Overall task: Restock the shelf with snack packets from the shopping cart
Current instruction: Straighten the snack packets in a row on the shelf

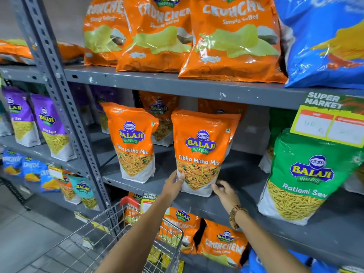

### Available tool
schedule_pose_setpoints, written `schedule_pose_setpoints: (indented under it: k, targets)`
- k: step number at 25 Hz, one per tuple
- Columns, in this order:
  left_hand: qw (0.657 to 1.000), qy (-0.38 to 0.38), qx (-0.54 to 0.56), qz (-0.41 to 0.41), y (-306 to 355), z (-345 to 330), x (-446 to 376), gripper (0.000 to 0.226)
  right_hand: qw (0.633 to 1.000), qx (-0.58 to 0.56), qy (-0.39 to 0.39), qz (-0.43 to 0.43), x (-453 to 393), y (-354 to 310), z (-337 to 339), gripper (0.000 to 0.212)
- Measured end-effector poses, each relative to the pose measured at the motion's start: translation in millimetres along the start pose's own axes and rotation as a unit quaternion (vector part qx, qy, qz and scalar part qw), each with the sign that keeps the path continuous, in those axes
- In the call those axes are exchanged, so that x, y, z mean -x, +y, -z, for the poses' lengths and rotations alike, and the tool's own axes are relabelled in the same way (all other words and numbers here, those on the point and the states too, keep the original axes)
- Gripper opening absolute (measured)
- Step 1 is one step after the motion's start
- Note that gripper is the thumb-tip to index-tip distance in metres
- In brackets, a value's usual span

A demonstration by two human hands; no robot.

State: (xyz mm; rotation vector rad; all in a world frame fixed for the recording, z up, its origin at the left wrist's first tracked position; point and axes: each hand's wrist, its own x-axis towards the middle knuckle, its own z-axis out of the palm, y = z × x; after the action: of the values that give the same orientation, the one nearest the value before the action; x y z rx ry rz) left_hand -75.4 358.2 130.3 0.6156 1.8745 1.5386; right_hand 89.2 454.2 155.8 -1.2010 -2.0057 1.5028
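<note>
An orange Tikha Mitha Mix packet [201,150] stands upright on the grey middle shelf [246,209], near its front edge. My left hand [173,185] grips the packet's lower left corner, thumb on its front. My right hand [225,193], with a gold watch on the wrist, hovers with fingers spread beside the packet's lower right corner; contact is unclear. A second Tikha Mitha Mix packet [134,142] stands to the left, more of them behind. The wire shopping cart [122,239] with a red handle sits below my left arm; yellow packets show inside.
A green Ratlami Sev packet [303,178] stands to the right under a yellow price tag [331,123]. Orange Crunchem bags [232,40] and a blue bag [323,40] fill the upper shelf. Purple Aloo Sev packets [49,125] stand beyond the grey upright post [65,107].
</note>
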Motion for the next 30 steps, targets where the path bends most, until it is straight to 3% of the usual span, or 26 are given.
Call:
schedule_pose_setpoints:
  k: [3,6,8,14,19,27,30]
  targets:
    - [1.000,-0.011,-0.003,-0.005,3.1,-5.0,5.2,0.042,1.000,0.001,0.002,-0.008,1.8,6.8,1.2,0.041]
    - [1.000,-0.015,-0.009,-0.026,5.9,-15.1,13.4,0.041,0.999,-0.033,-0.009,-0.023,-2.3,10.9,-0.2,0.071]
    - [0.999,-0.016,-0.016,-0.028,5.4,-20.4,17.4,0.046,0.998,-0.036,-0.036,-0.036,-9.8,7.9,2.4,0.079]
    - [0.999,-0.033,-0.034,-0.002,-4.3,-18.7,11.5,0.048,0.996,-0.050,-0.044,-0.050,-11.9,18.3,11.8,0.055]
    - [0.999,-0.035,-0.003,-0.024,-1.8,-26.2,26.7,0.044,0.997,-0.065,-0.033,-0.040,4.0,23.9,11.9,0.055]
    - [0.998,0.015,-0.040,-0.043,-20.4,-32.8,32.0,0.044,0.997,-0.013,-0.078,-0.015,23.4,13.1,16.4,0.060]
    - [0.990,0.102,-0.076,-0.060,-15.4,-44.2,39.8,0.039,1.000,-0.004,-0.015,0.009,33.9,21.1,20.1,0.055]
